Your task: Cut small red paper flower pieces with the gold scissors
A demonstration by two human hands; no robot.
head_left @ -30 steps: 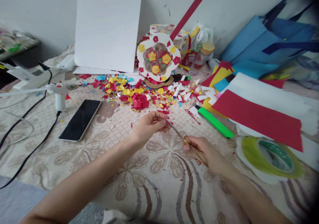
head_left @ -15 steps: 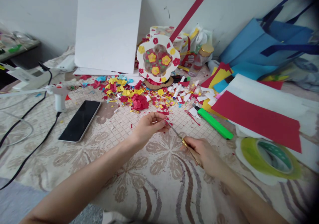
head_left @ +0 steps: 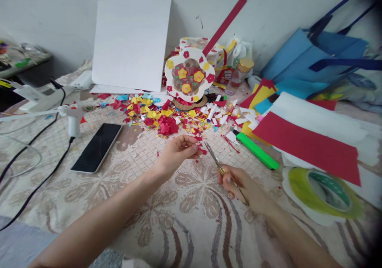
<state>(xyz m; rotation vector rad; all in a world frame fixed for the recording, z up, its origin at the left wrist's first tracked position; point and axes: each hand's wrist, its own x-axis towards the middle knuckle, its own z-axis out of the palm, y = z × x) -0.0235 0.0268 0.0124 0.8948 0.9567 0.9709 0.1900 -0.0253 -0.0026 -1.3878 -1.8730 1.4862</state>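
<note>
My left hand pinches a small red paper piece between thumb and fingertips, just above the patterned cloth. My right hand grips small scissors whose blades point up and left, open a little, tips close beside the red piece. Behind the hands lies a heap of red, yellow, white and blue paper scraps. A white flower-shaped paper craft with red and yellow blossoms stands upright behind the heap.
A black phone and a glue gun with its cable lie left. A green marker, red paper sheet, white sheets and a tape roll lie right. White board and blue bag stand behind.
The scissors' blades have drawn back from the left fingers and parted a little; the red piece now shows at the left fingertips. The view has shifted slightly.
</note>
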